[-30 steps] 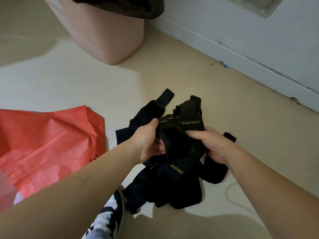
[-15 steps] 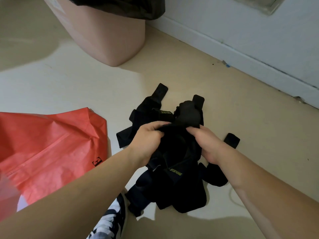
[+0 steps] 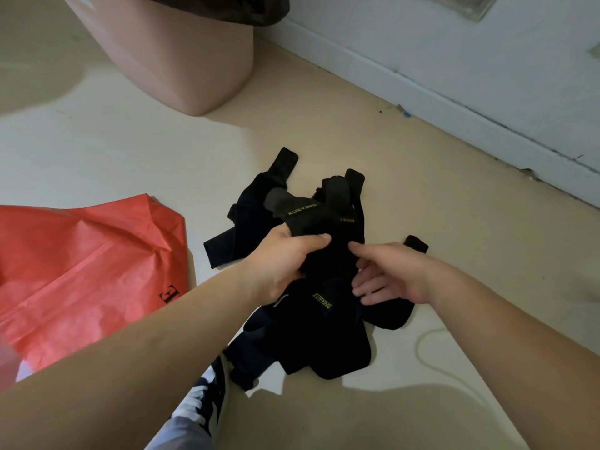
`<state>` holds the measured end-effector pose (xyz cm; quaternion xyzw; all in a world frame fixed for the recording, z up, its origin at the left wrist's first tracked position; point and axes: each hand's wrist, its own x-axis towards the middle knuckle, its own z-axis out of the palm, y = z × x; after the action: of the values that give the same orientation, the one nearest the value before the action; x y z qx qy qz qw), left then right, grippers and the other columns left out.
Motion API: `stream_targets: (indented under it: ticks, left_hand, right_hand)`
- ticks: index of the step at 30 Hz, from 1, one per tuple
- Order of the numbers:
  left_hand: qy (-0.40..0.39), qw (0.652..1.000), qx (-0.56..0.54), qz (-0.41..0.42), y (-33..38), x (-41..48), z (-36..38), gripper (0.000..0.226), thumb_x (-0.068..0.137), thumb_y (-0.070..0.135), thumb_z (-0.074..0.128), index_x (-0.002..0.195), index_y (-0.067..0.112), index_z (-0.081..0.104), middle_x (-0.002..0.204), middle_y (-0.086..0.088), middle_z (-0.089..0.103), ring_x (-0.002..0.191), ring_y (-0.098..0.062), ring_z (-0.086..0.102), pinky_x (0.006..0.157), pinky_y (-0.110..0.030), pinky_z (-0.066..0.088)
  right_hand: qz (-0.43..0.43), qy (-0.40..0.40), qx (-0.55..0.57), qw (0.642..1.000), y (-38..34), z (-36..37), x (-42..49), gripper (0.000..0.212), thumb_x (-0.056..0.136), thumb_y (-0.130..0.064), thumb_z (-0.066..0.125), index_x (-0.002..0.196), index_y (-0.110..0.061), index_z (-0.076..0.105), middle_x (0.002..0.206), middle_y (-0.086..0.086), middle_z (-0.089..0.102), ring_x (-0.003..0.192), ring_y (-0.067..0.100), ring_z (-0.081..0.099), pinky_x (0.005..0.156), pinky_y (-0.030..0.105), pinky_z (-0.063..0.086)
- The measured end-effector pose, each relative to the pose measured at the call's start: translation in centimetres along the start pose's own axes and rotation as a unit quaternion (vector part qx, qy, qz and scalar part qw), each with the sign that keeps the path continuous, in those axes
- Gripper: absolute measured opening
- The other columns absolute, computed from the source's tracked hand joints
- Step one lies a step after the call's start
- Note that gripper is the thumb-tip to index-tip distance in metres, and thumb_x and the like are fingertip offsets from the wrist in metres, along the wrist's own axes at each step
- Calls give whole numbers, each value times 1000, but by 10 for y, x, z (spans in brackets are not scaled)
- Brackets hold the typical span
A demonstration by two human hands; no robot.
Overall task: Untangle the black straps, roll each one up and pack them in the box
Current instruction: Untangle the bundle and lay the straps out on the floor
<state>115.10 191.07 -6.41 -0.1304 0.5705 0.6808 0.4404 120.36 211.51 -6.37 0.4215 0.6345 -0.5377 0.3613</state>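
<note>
Beige floor (image 3: 422, 196), white wall (image 3: 454, 53), pink bin (image 3: 181, 60)

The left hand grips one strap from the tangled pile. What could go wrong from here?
The left hand grips a strap that runs into the black pile; pulling up might tighten the tangle or lift the whole pile. The right hand only rests open on the pile, so it may not hold it down.

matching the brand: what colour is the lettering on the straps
Yellow-green lettering on the black straps; head view.
</note>
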Motion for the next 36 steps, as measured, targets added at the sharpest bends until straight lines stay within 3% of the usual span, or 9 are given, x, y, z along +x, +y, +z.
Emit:
stream_targets:
  ticks: [4, 7, 9, 15, 19, 23, 29, 32, 36]
  left_hand:
    - [37, 990, 134, 20, -17, -1, 9, 34, 84, 20, 90, 115, 25, 76, 108, 4, 81, 106, -16, 77, 100, -42, 60]
    - [71, 986, 149, 7, -19, 6, 5, 42, 81, 19, 92, 119, 21, 75, 111, 3, 80, 106, -17, 75, 100, -41, 60]
    - [73, 990, 123, -17, -20, 11, -1, 46, 83, 15, 89, 125, 17, 72, 115, -1, 79, 110, -21, 75, 102, -44, 59]
    - [22, 993, 106, -45, -20, 6, -2, 36, 92, 4, 78, 125, 18, 71, 117, -4, 79, 113, -25, 74, 106, -46, 57]
    - [-42, 992, 97, -67, -13, -8, 6, 37, 91, -9, 68, 115, 18, 74, 99, -1, 82, 100, -25, 76, 99, -46, 61]
    - [-27, 987, 156, -6, -11, -17, 10, 34, 90, -3, 76, 107, 25, 69, 89, 18, 79, 89, -2, 75, 86, -22, 62]
    - [6, 971, 228, 69, 1, -33, 18, 52, 82, 12, 88, 125, 29, 64, 119, 5, 75, 113, -12, 72, 105, -41, 58]
    - [-24, 953, 288, 94, 15, -51, 28, 53, 82, 12, 87, 129, 23, 64, 115, 3, 75, 110, -12, 72, 102, -42, 59]
    - [-46, 930, 350, 108, 36, -77, 44, 60, 80, 16, 88, 132, 22, 60, 114, 3, 73, 112, -14, 70, 101, -42, 60]
  right_hand:
    - [-60, 12, 78, 995, 4, 0, 7, 21, 109, -17, 56, 126, -4, 61, 92, 21, 79, 92, 35, 80, 77, 41, 64]
    - [-78, 8, 107, 991, 12, -2, 13, 15, 109, -10, 55, 122, -6, 62, 86, 17, 78, 82, 31, 78, 76, 41, 62]
    - [-87, -3, 112, 990, 16, 0, 17, 14, 108, -14, 59, 120, -9, 64, 87, 14, 76, 78, 26, 74, 74, 38, 61]
    - [-96, -51, 175, 979, 12, 19, 28, 23, 111, -21, 55, 130, -16, 67, 125, 9, 78, 118, 25, 73, 99, 42, 58]
    - [-58, -58, 148, 986, 6, 26, 29, 33, 110, -45, 54, 129, -25, 72, 124, 5, 79, 116, 24, 73, 101, 41, 56]
    - [-53, -48, 165, 984, 2, 12, 22, 64, 100, -70, 53, 116, -13, 76, 115, 13, 79, 106, 29, 76, 92, 41, 56]
    - [-116, -154, 137, 972, 9, -15, -29, 64, 83, -76, 65, 104, -17, 79, 107, 8, 80, 100, 24, 78, 89, 44, 59]
    - [-140, -208, 91, 964, 18, -23, -55, 47, 74, -47, 93, 111, -21, 83, 124, 11, 77, 118, 26, 73, 104, 45, 58]
    - [-158, -96, -2, 983, 22, -24, -92, 32, 85, 0, 85, 114, -9, 76, 113, 13, 81, 110, 29, 77, 104, 48, 60]
